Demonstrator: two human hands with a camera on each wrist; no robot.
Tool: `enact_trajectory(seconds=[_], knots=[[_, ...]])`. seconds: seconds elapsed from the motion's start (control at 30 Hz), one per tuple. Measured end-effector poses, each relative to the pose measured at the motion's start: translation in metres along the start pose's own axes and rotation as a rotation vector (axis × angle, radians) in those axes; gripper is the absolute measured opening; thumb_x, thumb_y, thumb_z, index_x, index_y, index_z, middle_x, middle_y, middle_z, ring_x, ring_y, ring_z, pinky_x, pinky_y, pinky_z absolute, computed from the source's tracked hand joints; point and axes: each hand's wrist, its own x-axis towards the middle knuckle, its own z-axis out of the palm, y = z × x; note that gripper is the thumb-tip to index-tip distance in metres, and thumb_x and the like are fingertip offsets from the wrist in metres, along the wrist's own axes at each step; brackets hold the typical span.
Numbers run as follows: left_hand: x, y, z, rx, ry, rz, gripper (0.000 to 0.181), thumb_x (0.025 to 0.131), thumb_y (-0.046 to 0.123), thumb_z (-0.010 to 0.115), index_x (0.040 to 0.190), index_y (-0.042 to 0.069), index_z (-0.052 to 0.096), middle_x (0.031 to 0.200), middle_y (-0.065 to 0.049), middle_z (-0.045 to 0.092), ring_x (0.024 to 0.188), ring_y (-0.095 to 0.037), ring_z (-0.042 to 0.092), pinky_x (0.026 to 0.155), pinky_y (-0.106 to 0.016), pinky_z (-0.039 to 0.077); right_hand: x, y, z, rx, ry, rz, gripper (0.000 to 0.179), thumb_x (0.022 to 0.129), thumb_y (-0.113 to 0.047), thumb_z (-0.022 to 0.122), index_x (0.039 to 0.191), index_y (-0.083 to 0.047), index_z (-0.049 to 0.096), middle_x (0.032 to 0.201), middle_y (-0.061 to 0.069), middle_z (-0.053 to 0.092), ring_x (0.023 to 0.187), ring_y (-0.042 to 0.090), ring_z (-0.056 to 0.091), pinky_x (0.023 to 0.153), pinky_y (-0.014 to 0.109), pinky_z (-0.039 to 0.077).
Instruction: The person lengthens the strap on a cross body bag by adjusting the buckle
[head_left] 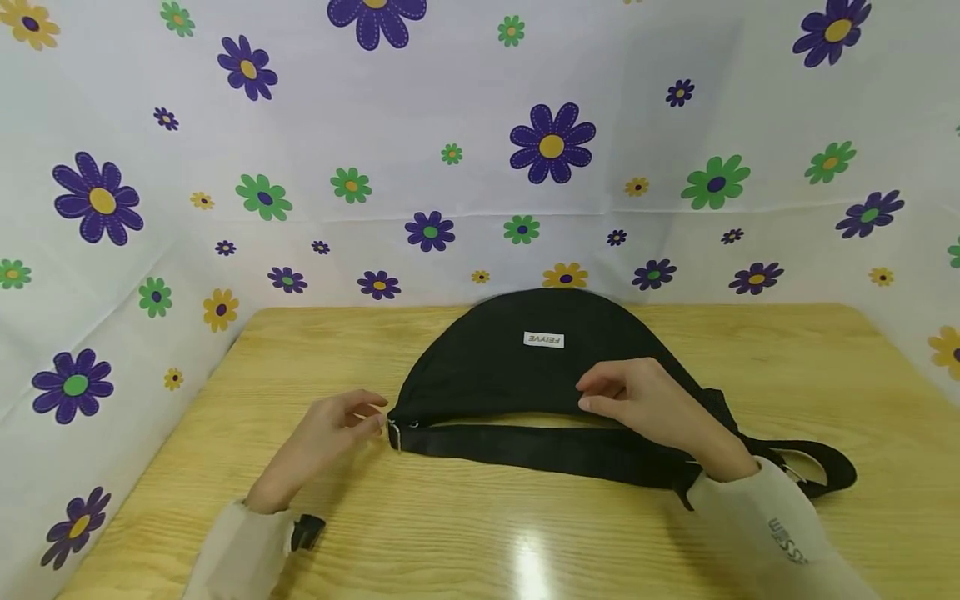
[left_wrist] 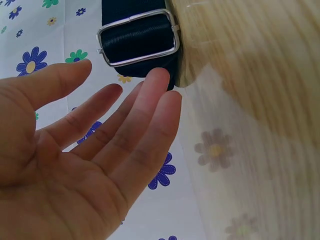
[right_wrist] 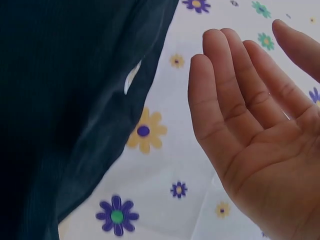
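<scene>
Black half-moon fabric bag (head_left: 510,375) at the far edge of the wood-grain desk (head_left: 420,533), black webbing strap (head_left: 525,447) nearer. Left hand (head_left: 326,437), loosely spread, beside the silver metal buckle (head_left: 397,437); right hand (head_left: 652,400) relaxed, gripping nothing. Good handling probably means steadying the buckle and keeping the strap untwisted.

A black half-moon fabric bag (head_left: 487,367) lies on a pale wood-grain table (head_left: 420,525) before a white flower-print backdrop (head_left: 480,100), its flat black strap (head_left: 517,447) along the near side and a silver metal buckle (head_left: 397,437) at the strap's left end, just beside a bare left hand (head_left: 326,437); a bare right hand (head_left: 647,402) hovers over the bag's right part, left of a black strap loop (head_left: 838,467)
</scene>
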Motion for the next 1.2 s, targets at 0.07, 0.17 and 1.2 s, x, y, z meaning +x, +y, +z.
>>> enact_trajectory(seconds=[0.07,0.17,1.2], knots=[[-0.001,-0.001,-0.001,-0.043,-0.019,-0.011,0.031,0.1,0.01,0.065,0.125,-0.009,0.064,0.103,-0.013,0.072,0.087,-0.024,0.072,0.073,-0.033,0.057,0.004,-0.001,0.007,0.023,-0.034,-0.007,0.013,0.093,-0.004,0.072,0.105,0.003,0.073,0.091,0.0,0.072,0.077,0.011,0.065,0.068,0.026,0.057],[-0.002,-0.001,-0.001,-0.094,-0.043,-0.035,0.034,0.102,0.012,0.063,0.127,-0.01,0.062,0.104,-0.014,0.071,0.087,-0.024,0.071,0.072,-0.033,0.057,0.011,-0.002,0.017,0.055,-0.075,-0.03,0.013,0.093,-0.004,0.072,0.104,0.004,0.073,0.09,0.0,0.072,0.078,0.011,0.066,0.069,0.027,0.057],[0.0,-0.007,-0.005,-0.268,-0.167,-0.148,0.041,0.103,0.015,0.06,0.135,-0.011,0.054,0.095,-0.014,0.072,0.086,-0.027,0.07,0.073,-0.04,0.061,0.048,-0.01,0.067,0.15,-0.336,-0.077,0.019,0.096,-0.007,0.068,0.108,0.008,0.069,0.086,0.001,0.069,0.073,0.006,0.059,0.067,0.025,0.053]])
